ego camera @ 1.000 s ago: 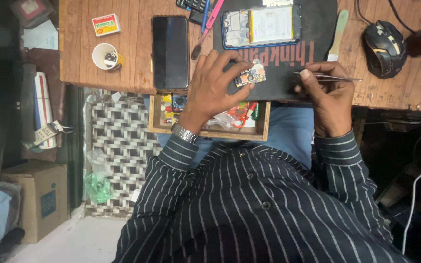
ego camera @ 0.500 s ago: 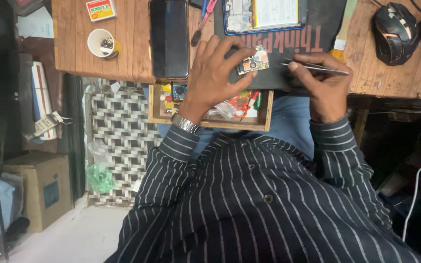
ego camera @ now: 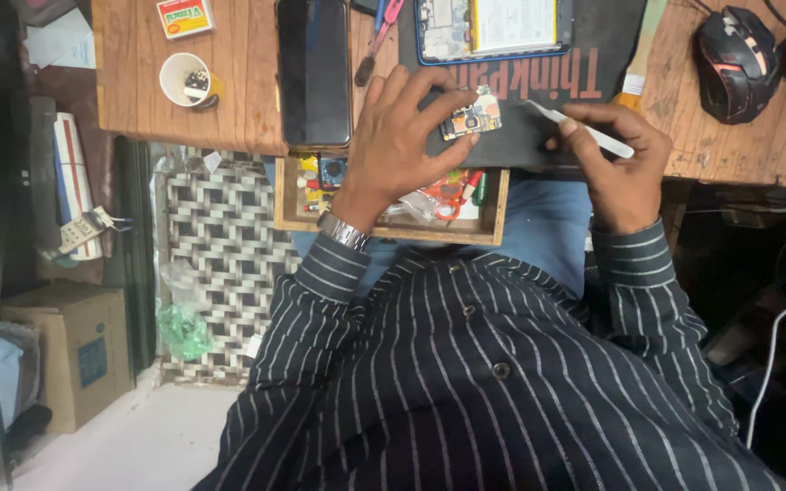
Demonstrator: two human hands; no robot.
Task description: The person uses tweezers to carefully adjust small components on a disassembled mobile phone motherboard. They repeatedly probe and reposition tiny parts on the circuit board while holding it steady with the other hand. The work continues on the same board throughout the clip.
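The left hand (ego camera: 402, 136), in the upper middle of the frame, lies spread with fingers curled on a dark mat (ego camera: 539, 109), its fingertips pinching a small circuit board (ego camera: 472, 115), a rough square studded with tiny metal parts and an orange patch. The right hand (ego camera: 616, 159), just right of it, is closed around slim silvery tweezers (ego camera: 579, 132) whose thin point slants up-left toward the board, close to it but apart. A metal watch (ego camera: 343, 230) bands the left wrist, and both wrists end in dark cuffs with fine pale stripes. Above the board, at the top edge, lies an opened phone (ego camera: 493, 27) with a blue rim and a pale flat panel inside. Left of the mat a glossy black phone (ego camera: 313, 73) rests face up on the grained wooden bench (ego camera: 238, 91), beside a red-handled tool (ego camera: 379, 32); farther left stand a small white cup (ego camera: 184, 80) holding tiny dark bits and a little red and yellow box (ego camera: 184, 16). A black mouse (ego camera: 737, 59) sits at upper right. Under the bench edge an open wooden drawer (ego camera: 391, 205) holds colourful clutter. Against half a second ago, the tweezers lie tilted rather than level, their tip drawn a little away from the board, and the left hand's grip is unchanged.
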